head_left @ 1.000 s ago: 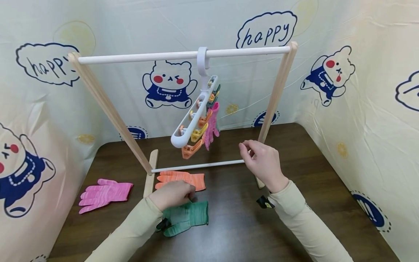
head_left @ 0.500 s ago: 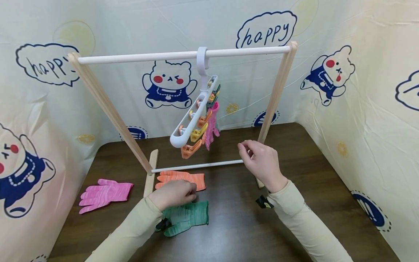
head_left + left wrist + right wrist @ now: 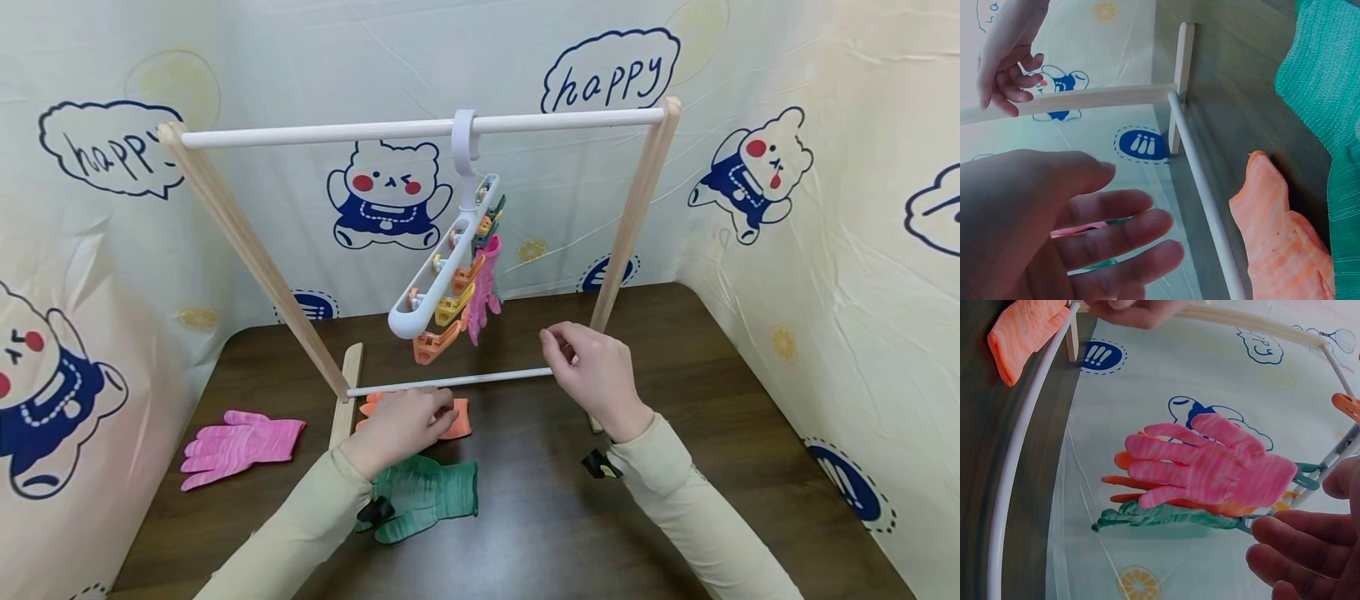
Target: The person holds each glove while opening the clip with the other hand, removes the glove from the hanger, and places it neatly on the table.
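My left hand [image 3: 401,427] hovers over the orange glove [image 3: 459,419], partly covering it from the head camera. Its fingers are loosely bent and hold nothing, as the left wrist view shows. Just nearer lies a green glove [image 3: 438,490] on the table. My right hand [image 3: 597,375] is raised in front of the rack's right post, fingers relaxed with nothing in them. A white clip hanger [image 3: 409,323] hangs between and beyond the hands. From its clips hang a pink glove [image 3: 1210,472], an orange glove [image 3: 1129,482] and a green glove [image 3: 1163,517].
The hanger's hook sits on the white top rod [image 3: 322,132] of a wooden rack [image 3: 255,258]. An orange clip [image 3: 435,343] and a yellow clip [image 3: 454,306] at its near end grip nothing. A pink glove [image 3: 243,446] lies at the table's left.
My left hand has risen and moved slightly forward, over the orange glove, uncovering more of the green one. My right hand has shifted a little left. The gloves stay where they were.
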Tool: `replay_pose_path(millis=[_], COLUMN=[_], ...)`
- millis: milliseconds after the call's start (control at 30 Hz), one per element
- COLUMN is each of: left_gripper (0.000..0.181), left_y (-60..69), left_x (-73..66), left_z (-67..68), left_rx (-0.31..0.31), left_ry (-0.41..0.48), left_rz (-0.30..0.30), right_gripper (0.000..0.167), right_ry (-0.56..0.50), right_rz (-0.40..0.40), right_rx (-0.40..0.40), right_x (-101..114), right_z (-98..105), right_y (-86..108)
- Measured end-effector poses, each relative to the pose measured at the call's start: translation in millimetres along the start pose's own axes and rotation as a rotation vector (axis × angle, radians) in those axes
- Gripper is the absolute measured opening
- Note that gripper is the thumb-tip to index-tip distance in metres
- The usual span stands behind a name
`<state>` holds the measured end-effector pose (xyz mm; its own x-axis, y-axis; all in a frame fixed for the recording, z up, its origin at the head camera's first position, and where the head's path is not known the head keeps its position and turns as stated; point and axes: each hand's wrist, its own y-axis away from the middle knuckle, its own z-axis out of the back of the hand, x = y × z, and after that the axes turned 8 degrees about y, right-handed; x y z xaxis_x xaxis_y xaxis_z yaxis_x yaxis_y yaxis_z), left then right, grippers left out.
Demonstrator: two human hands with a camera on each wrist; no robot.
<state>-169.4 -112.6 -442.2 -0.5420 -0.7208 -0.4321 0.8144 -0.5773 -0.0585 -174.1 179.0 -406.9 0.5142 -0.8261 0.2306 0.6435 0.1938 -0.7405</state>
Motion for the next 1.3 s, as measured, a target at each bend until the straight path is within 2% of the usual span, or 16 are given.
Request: replay_pose_path(millis=[300, 433, 633, 900, 1033, 1167, 1267, 1300], left_gripper=[0.009, 0.01, 0.014, 0.024, 0.033, 0.05, 0.06, 0.059], left_y=[-6.7, -15.2, -29.2, -46.0, -54.3, -61.9, -67.9, -70.1], left_x=[-3.1, -4.7, -11.7, -18.6, -22.3, -24.2, -24.1, -24.6], left_z=[3.9, 7.1, 12.7, 17.7, 19.7, 20.8, 22.4, 23.9], left_rx=[-0.192, -0.245, -0.367, -0.427, -0.497, -0.535, -0.519, -0.492], left_ry=[-0.001, 0.032, 0.09, 0.142, 0.182, 0.388, 0.578, 0.689], left_rz=[-0.022, 0.001, 0.028, 0.061, 0.072, 0.104, 0.106, 0.085], right_gripper=[0.02, 0.021, 0.023, 0.024, 0.025, 0.026, 0.028, 0.029], right_ry=[-0.008, 0.004, 0.008, -0.004, 0.009, 0.019, 0.029, 0.034], right_rz=[0.003, 0.002, 0.008, 0.011, 0.005, -0.019, -0.036, -0.038], right_rx=[0.008, 0.019, 0.022, 0.02, 0.017, 0.037, 0.049, 0.046], right_x=[1.5, 0.1, -1.6, -2.3, -5.0, -7.0, -7.4, -7.3], right_z=[-2.0, -3.4, -4.6, -3.3, -5.2, -8.3, -9.8, -9.8], right_y=[-5.5, -9.9, -19.6, -36.2, -44.7, -51.6, -58.6, -61.4])
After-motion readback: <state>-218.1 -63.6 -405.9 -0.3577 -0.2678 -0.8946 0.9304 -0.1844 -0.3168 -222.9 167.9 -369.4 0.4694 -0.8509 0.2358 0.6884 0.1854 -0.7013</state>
